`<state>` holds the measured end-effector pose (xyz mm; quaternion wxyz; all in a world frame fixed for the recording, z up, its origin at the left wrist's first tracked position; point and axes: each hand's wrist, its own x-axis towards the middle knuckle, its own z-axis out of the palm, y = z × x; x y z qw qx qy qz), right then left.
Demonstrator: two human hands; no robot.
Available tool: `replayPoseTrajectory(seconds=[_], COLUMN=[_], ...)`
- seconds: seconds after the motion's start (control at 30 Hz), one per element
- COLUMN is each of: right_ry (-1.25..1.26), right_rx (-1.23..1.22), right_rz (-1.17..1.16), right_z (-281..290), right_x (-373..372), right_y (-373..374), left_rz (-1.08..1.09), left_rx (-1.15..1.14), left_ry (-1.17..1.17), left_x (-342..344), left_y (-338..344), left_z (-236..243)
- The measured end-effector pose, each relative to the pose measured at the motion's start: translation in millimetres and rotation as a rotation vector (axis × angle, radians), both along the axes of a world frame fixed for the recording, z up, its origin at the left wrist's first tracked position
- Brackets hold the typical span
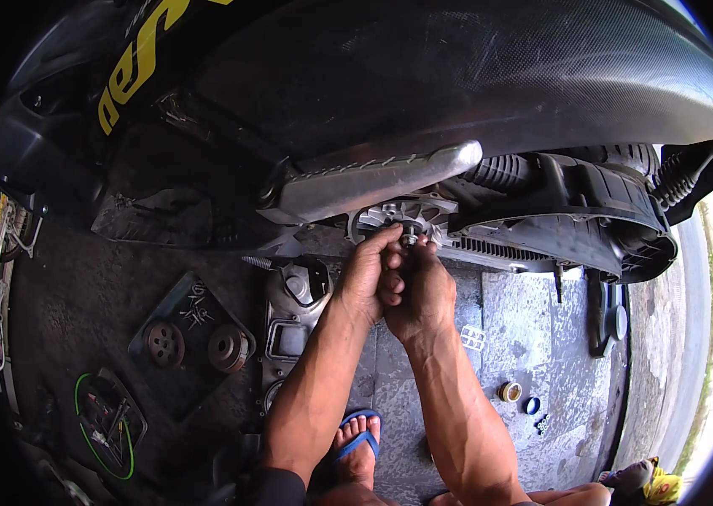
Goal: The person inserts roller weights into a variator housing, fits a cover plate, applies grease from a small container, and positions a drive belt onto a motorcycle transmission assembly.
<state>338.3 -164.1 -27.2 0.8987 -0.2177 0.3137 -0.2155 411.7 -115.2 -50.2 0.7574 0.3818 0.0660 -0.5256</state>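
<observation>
Both my hands meet at the exposed side of a scooter's engine, in the middle of the view. A finned metal pulley face sits there, with a shaft end and nut sticking out toward me. My left hand is closed, its thumb and forefinger pinching at the nut from the left. My right hand has its fingers curled, with the tips at the nut's right side. The fingers partly hide the nut and whatever lies between the two hands.
Above spans a silver footrest; to the right is the open black transmission case. A removed metal cover lies below left. Further left, a dark tray bears round parts and bolts. A small open tin stands at the right.
</observation>
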Motion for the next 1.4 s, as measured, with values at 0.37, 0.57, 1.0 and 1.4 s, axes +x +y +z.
replayPoseTrajectory(seconds=[0.37,0.57,1.0,1.4], right_ry=[0.218,0.125,0.201,0.089], right_rx=[-0.205,0.041,-0.251,-0.068], right_rz=[0.041,-0.091,-0.025,-0.038], right_z=[0,-14,-5,-5], right_x=[-11,-7,0,5], right_y=[2,3,1,-1], left_rz=[-0.103,-0.076,-0.085,-0.047], left_rx=[0.005,-0.003,-0.021,-0.066], left_ry=[-0.059,-0.055,-0.051,-0.006], left_x=[3,0,-1,2], left_y=[-6,-6,-2,-1], left_z=[0,0,-2,-6])
